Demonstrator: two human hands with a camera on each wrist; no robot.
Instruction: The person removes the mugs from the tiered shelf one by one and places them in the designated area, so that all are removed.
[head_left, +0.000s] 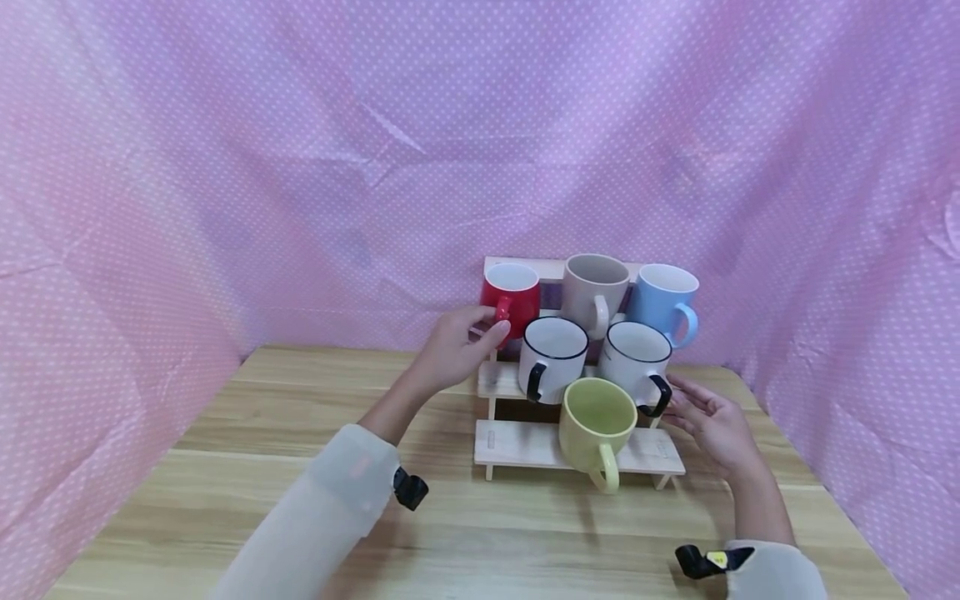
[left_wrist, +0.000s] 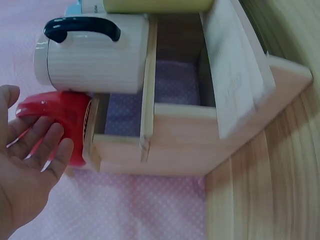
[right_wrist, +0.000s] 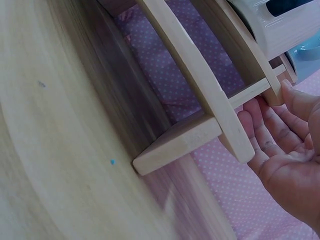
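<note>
A three-tier wooden rack (head_left: 517, 442) stands on the table with mugs on its steps. My left hand (head_left: 459, 346) is at the red mug (head_left: 517, 310) on the top tier, with thumb and index finger about its handle; the other fingers lie loosely against the mug's side in the left wrist view. At the rack's right end, my right hand (right_wrist: 292, 135) holds the end of the middle shelf (right_wrist: 265, 82), thumb on its edge and fingers beneath. The white mug with a black handle (head_left: 637, 358) is just above that hand.
Beside the red mug are a grey mug (head_left: 595, 292) and a light blue mug (head_left: 666, 300). Another white mug (head_left: 553, 362) with a black handle sits on the middle tier, a yellow-green mug (head_left: 597, 425) on the lowest. Pink dotted cloth (head_left: 375, 208) hangs round the wooden table (head_left: 315, 400).
</note>
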